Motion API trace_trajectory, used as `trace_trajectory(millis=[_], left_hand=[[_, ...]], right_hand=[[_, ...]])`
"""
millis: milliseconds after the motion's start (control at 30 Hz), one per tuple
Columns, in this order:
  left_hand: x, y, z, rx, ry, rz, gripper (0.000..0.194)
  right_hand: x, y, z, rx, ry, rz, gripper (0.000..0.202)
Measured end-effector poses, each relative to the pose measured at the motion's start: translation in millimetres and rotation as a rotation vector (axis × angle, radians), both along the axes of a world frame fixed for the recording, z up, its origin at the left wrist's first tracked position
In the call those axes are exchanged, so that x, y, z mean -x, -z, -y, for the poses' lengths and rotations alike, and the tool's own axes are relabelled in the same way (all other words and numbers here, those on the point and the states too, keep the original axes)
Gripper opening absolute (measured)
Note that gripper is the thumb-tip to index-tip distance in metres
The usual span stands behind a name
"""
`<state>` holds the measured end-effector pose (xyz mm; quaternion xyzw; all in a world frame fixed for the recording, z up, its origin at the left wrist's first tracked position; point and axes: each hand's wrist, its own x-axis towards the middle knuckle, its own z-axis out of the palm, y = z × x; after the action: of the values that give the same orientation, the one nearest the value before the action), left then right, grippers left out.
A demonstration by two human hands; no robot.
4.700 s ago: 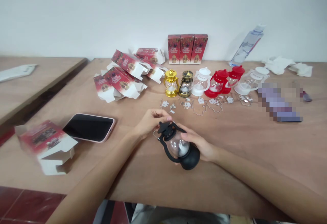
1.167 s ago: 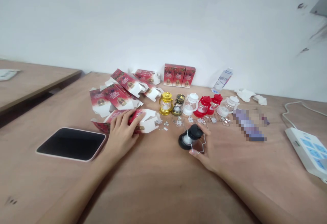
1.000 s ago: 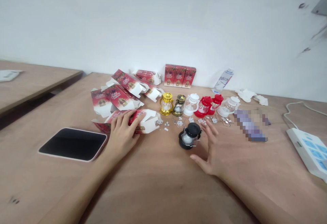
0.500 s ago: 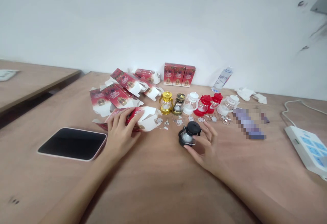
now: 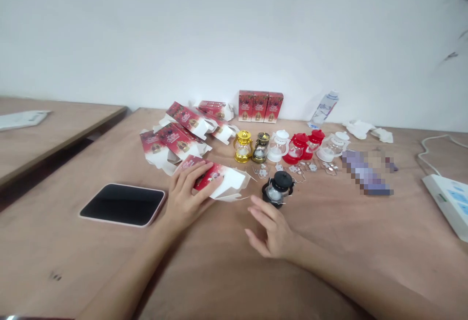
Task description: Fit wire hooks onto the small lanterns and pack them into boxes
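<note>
In the head view, the left hand (image 5: 187,199) has its fingers wrapped over a red box (image 5: 228,182) with open white flaps, between the phone (image 5: 122,204) and the black lantern (image 5: 278,188). The right hand (image 5: 273,233), fingers spread, is just beside that lantern, which stands on the counter (image 5: 215,271).

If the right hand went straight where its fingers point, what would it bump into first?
Probably the white open end of the box under the left hand. The right hand points that way, but depth is unclear, so it might pass over.
</note>
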<state>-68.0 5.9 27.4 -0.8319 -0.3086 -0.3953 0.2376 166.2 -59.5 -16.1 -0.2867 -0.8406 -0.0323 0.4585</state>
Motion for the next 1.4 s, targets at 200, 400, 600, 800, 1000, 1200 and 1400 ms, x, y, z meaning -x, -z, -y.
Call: trace_trajectory(millis=[200,400,600,800,1000,1200,1400], left_hand=[[0.0,4.3,-2.3,0.000,0.011,-0.126,0.056],[-3.5,-3.1,0.9,-0.086,0.098,-0.209,0.052],[-6.4,-5.5,3.7,-0.115,0.078,-0.299,0.055],[-14.0,2.3,7.3,-0.011,0.075,-0.147,0.050],[-14.3,1.9,5.2,-0.012,0.134,-0.240,0.034],[-15.8,3.7,6.4,-0.003,0.194,-0.176,0.017],[-21.3,4.4,13.0,-0.049,0.268,-0.024,0.031]], right_hand=[[16.9,-7.4,-14.1,0.047,0.128,0.023,0.063],[14.1,-6.2,-14.7,0.119,0.216,-0.007,0.050],[15.6,-8.6,-15.9,0.224,0.242,-0.002,0.036],[14.5,-6.0,-19.3,0.242,0.273,-0.025,0.040],[14.6,-5.4,-20.1,0.211,0.200,-0.060,0.062],[15.1,-5.9,-14.0,0.215,0.127,-0.202,0.061],[13.1,-4.5,-9.8,0.070,0.112,-0.249,0.052]])
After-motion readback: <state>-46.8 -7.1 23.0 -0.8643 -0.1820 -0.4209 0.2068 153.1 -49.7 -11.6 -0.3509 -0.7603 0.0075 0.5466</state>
